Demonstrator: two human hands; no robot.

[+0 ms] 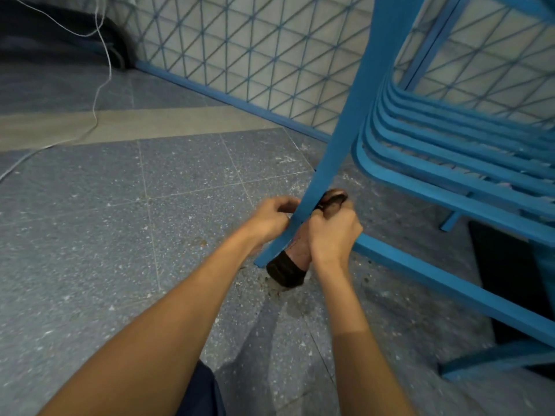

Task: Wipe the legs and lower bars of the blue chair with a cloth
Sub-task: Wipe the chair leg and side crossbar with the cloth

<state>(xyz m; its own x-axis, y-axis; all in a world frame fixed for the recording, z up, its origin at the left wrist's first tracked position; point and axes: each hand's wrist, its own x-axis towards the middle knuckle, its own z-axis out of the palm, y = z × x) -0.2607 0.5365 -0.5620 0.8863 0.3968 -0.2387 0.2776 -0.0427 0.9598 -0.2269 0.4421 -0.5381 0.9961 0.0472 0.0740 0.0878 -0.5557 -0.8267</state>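
Low on the blue chair leg (342, 139), the left hand (274, 219) and right hand (333, 232) grip the cloth (295, 253) with curled fingers, mid-wipe; the next move probably means sliding onto the lower bar (450, 288).

Nothing legible – no word, label, brand or number on the chair leg (339, 139) between the fingers (280, 205) or on the cloth (300, 244) just below them.

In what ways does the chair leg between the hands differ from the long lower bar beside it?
The chair leg rises steeply; the lower bar runs low over the floor. The brown cloth lies against the chair leg, gripped by the right hand; the lower bar is bare. Both are blue.
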